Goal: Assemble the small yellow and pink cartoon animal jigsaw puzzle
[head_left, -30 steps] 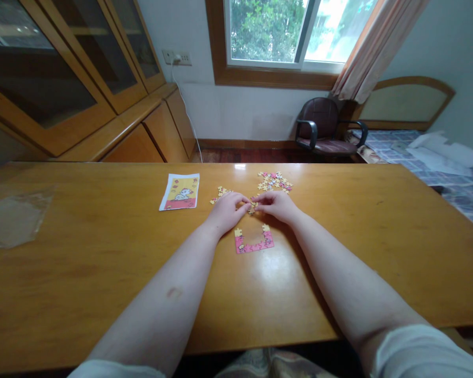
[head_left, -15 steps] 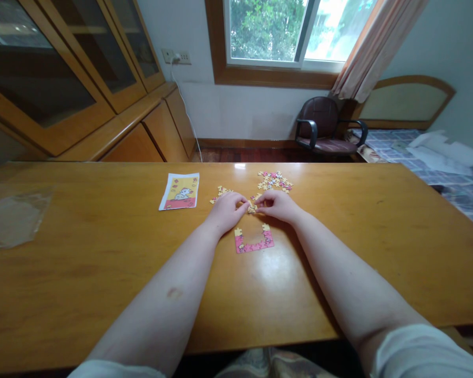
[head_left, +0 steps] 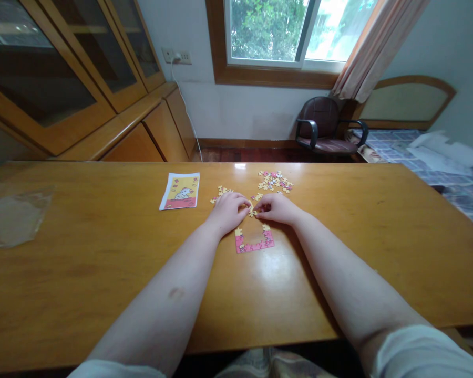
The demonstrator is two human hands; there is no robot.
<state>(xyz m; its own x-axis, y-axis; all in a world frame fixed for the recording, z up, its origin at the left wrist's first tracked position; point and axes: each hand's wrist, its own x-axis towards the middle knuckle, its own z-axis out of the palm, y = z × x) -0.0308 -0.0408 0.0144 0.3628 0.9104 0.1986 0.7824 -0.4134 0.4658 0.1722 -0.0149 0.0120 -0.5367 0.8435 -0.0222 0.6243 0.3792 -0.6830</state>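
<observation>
Compared with the preceding frames, the right hand (head_left: 276,208) is slightly lower in the frame, and more of the lower edge of the yellow pieces (head_left: 253,214) shows between the hands at centre. The pink-and-yellow border (head_left: 255,247), just below them, matches its earlier state: three sides are joined, its upper side is open, and no piece has been added. The work therefore appears confined to the yellow pieces.

Left hand (head_left: 230,211): thumb and fingers curled at the left edge of the yellow pieces. Right hand: fingertips at their right edge. Whether either grip pinches a piece or only rests on it cannot be told; the fingers hide the contact.

The left hand partly covers the small pile (head_left: 222,190) above it. The large pile (head_left: 275,181) lies above the right hand. The picture card (head_left: 181,191) lies left of centre on the worktop (head_left: 102,273); a clear bag (head_left: 13,215) lies at the left edge, well apart.
</observation>
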